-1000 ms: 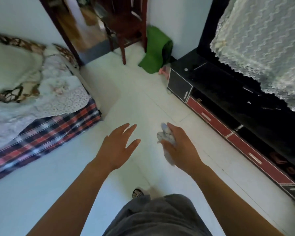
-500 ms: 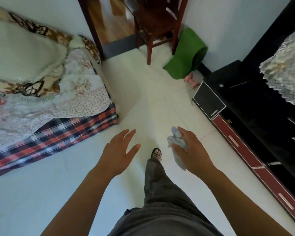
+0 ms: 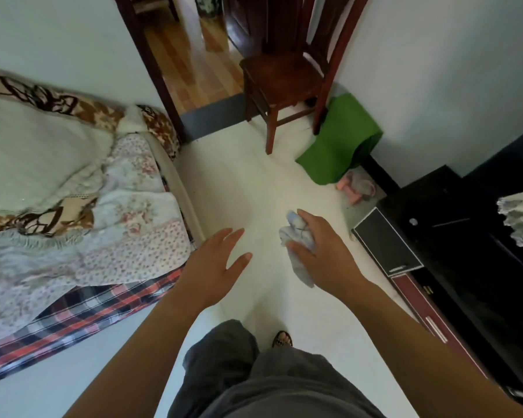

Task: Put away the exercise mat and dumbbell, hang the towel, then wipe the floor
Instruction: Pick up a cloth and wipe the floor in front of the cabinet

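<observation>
The right hand (image 3: 326, 251) grips a small light blue cloth (image 3: 295, 233), bunched up in its curled fingers. One end of the cloth hangs down below the hand, toward the white floor (image 3: 254, 191). The left hand (image 3: 215, 267) holds nothing. Its fingers are straight and spread apart, in the air beside the right hand. The green mat (image 3: 338, 140) leans on the wall next to the brown chair (image 3: 281, 76), ahead and to the right. The pink dumbbell (image 3: 357, 185) lies on the floor just beside the mat. I think both are already put away. The cloth is in the right hand, so that hand should do the next job: hang it up, or go straight down to wipe.
</observation>
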`<state>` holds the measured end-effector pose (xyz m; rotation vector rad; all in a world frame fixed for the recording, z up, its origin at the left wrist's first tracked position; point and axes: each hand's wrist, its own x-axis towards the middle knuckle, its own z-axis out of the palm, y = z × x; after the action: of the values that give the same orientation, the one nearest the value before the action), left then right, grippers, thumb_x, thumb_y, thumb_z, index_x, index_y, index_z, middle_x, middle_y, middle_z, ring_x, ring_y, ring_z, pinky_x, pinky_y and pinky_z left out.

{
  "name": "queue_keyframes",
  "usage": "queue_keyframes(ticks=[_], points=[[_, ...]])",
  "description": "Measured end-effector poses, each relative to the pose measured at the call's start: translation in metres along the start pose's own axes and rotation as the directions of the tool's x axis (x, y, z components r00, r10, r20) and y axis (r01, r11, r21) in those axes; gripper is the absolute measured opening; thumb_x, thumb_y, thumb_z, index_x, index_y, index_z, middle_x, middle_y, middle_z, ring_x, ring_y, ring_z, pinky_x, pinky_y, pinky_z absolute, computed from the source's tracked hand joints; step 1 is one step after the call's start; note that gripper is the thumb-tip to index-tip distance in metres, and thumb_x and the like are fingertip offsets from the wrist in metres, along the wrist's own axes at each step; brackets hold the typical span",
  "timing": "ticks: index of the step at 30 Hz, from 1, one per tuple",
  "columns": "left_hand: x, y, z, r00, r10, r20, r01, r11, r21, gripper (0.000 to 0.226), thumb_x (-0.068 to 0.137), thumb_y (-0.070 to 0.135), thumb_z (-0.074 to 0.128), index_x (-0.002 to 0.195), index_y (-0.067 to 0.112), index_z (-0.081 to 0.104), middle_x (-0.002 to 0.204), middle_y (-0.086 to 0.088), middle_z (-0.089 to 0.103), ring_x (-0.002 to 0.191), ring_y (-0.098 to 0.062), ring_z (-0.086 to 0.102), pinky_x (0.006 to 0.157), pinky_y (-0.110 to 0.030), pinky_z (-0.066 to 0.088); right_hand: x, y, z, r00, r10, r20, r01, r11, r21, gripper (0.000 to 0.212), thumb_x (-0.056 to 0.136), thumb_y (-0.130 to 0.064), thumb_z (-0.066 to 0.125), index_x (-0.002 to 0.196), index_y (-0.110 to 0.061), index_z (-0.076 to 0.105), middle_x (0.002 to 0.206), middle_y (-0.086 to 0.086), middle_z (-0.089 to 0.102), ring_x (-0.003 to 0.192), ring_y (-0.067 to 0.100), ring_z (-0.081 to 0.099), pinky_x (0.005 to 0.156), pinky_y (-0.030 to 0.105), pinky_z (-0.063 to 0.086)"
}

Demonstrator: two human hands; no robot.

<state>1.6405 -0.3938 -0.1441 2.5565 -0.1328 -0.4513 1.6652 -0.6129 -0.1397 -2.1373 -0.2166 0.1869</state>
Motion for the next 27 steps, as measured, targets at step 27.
queue_keyframes(ticks=[27], points=[[0.496, -0.067, -0.221, 0.997, 0.026, 0.067, -0.026, 1.0, 0.006, 0.066, 0.087, 0.059, 0.031, 0.144, 0.026, 0.03, 0.149, 0.0, 0.034, 0.136, -0.018, 0.033, 0.111, -0.043, 0.032, 0.491, 0.013, -0.048, 0.969, 0.24, 0.055, -0.23, 0.963, -0.138, 0.062, 0.09, -0.035, 0.056, 0.144, -0.027, 0.026, 0.147, -0.003, 0.034, 0.133, 0.015, 0.033, 0.099, 0.019, 0.024]])
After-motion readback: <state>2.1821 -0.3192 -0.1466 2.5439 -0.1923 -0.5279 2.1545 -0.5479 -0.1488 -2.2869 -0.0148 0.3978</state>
